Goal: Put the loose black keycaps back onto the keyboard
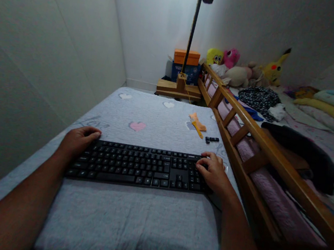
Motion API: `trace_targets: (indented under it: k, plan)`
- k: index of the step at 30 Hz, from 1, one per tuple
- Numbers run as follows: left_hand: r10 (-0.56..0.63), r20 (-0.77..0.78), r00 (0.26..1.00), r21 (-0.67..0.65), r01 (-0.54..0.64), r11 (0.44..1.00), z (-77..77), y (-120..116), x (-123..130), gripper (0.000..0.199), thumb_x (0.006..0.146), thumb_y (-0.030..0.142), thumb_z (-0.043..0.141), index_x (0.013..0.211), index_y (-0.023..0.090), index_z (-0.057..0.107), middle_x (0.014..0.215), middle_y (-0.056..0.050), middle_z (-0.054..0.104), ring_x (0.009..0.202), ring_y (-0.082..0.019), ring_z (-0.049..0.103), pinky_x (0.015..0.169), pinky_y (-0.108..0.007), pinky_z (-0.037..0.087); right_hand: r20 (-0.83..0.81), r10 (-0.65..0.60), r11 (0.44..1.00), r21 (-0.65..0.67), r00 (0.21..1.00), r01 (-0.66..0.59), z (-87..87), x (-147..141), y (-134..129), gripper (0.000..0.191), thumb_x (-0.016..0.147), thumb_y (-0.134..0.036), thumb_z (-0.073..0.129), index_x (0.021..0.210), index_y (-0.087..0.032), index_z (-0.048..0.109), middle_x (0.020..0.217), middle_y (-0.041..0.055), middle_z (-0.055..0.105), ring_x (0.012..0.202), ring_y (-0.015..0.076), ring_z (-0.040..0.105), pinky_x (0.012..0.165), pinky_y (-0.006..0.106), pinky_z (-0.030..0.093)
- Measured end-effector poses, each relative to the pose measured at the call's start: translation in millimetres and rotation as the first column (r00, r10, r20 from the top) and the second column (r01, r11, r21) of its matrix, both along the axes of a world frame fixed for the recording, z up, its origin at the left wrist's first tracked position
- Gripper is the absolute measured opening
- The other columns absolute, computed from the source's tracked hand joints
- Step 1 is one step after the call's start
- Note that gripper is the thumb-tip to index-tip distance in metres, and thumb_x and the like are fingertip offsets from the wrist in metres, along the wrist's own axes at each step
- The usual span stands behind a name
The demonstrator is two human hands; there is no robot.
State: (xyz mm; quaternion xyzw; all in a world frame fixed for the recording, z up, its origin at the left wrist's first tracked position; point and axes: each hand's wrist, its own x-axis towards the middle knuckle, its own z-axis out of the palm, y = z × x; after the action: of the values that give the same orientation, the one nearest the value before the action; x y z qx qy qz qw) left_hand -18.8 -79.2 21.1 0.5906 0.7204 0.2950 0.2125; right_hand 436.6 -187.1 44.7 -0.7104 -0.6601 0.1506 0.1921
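Note:
A black keyboard (136,166) lies flat on the table's pale blue cloth (135,220). My left hand (78,140) is at its upper left corner, with the thumb and fingers closed on the edge. At the right end, my right hand (212,170) has its fingers bent over the number pad side, gripping the keyboard's edge. Several loose black keycaps (212,139) rest beyond the right hand. Just past them lie a yellow-handled brush (197,129) and an orange cloth (201,126).
A wooden bed rail (255,133) runs along the table's right side, with bedding and plush toys (237,76) behind it. A dark pole on a wooden base (166,87) stands beyond the far edge, near an orange box (183,56). White panels border the left.

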Motion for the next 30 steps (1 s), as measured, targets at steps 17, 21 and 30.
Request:
trace_targets:
  k: [17,21,30]
  plan:
    - [-0.014,0.001,1.000,0.015,0.014,1.000,-4.6,2.1,-3.8,0.047,0.064,0.054,0.060,0.090,0.017,0.071,0.095,-0.007,0.074,0.090,-0.026,0.066,0.087,-0.033,0.049,-0.010,0.017,1.000,0.024,1.000,-0.017,-5.7,-0.6,1.1,0.016,0.086,-0.027,0.057,0.081,-0.025,0.072,0.127,0.0055,0.057,0.122,0.0297,0.044,0.102,0.047,0.032]
    - [-0.006,0.004,1.000,0.025,0.006,1.000,-4.2,1.9,-3.7,0.046,0.063,0.054,0.060,0.089,0.017,0.071,0.094,-0.007,0.074,0.091,-0.026,0.066,0.086,-0.033,0.049,0.003,0.028,0.999,0.018,1.000,-0.028,-6.8,-0.6,0.9,0.015,0.087,-0.027,0.056,0.082,-0.025,0.071,0.127,0.0056,0.057,0.121,0.0286,0.046,0.101,0.046,0.034]
    - [-0.001,-0.004,1.000,-0.004,0.001,1.000,-2.3,0.3,-2.2,0.049,0.064,0.054,0.059,0.092,0.016,0.071,0.096,-0.008,0.074,0.091,-0.027,0.066,0.087,-0.034,0.049,0.048,0.060,0.998,-0.023,0.997,-0.059,-3.0,-1.5,0.6,0.016,0.089,-0.028,0.055,0.088,-0.026,0.071,0.129,0.0063,0.056,0.121,0.0286,0.047,0.102,0.046,0.034]
